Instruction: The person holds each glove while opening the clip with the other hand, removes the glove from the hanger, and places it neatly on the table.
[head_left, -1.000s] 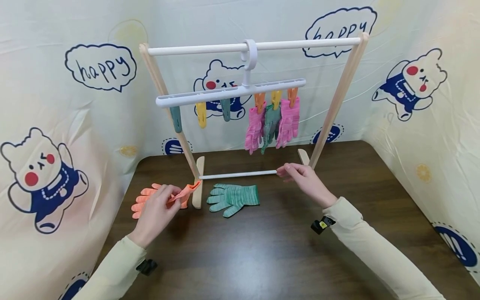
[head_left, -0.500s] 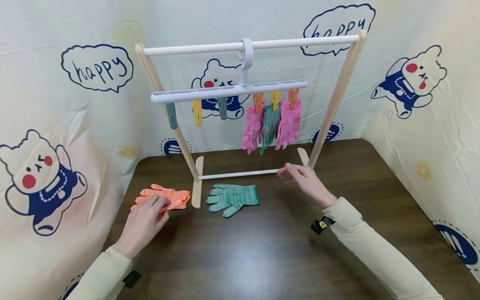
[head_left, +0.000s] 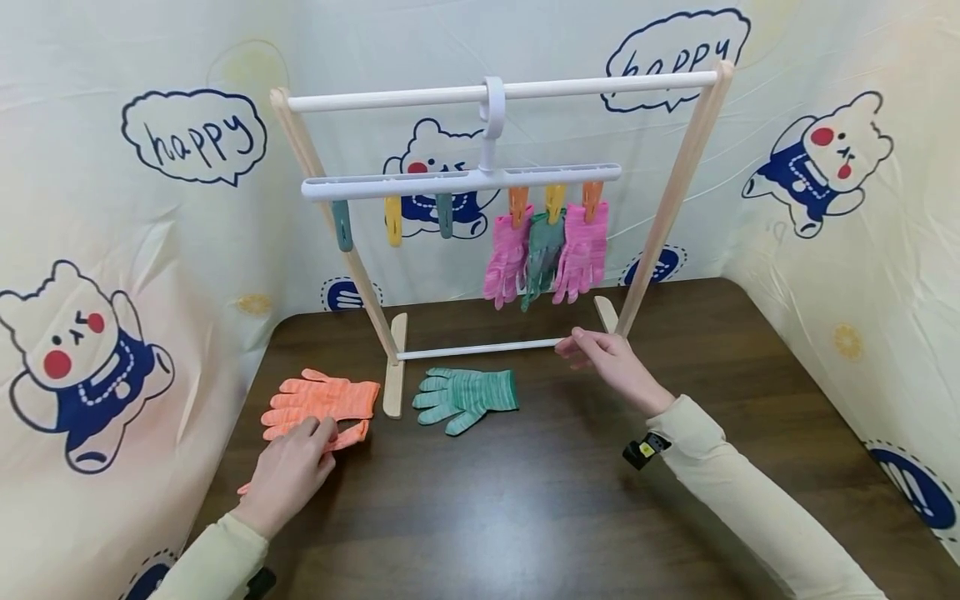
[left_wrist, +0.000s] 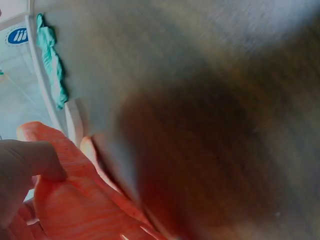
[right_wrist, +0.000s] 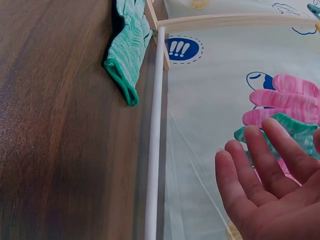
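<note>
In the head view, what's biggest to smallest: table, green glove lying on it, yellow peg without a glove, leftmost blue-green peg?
1. Table
2. Green glove
3. Yellow peg and blue-green peg: too alike to rank

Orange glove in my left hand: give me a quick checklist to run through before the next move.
1. Left hand pinching the orange glove: ok.
2. Right hand free: ok, it holds nothing.
3. Clips available: ok, three hold no glove, the left green clip, the yellow clip beside it and the next green clip.
4. Hanger hooked on the top bar: ok.
5. Held glove up at clip height: not ok, it is low.
6. Held glove clear of the table: cannot tell.
</note>
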